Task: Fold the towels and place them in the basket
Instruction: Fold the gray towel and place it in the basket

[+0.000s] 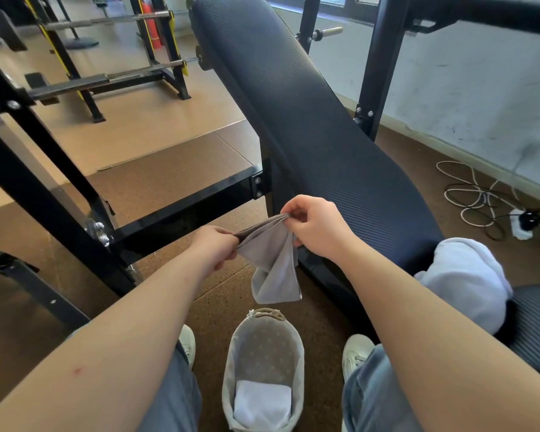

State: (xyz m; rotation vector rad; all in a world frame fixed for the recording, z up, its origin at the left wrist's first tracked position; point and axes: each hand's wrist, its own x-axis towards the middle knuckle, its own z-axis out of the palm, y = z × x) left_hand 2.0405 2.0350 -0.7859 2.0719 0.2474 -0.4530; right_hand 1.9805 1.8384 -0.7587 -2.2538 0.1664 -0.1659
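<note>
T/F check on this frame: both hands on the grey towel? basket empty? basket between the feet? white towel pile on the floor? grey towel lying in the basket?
1. Both the left hand and right hand pinch the grey towel. True.
2. The basket is empty. False: a folded white towel lies in it.
3. The basket stands between the two shoes. True.
4. The white towel pile lies on the floor. False: it rests on the bench.
5. The grey towel lies in the basket. False: it hangs in the air above it.
</note>
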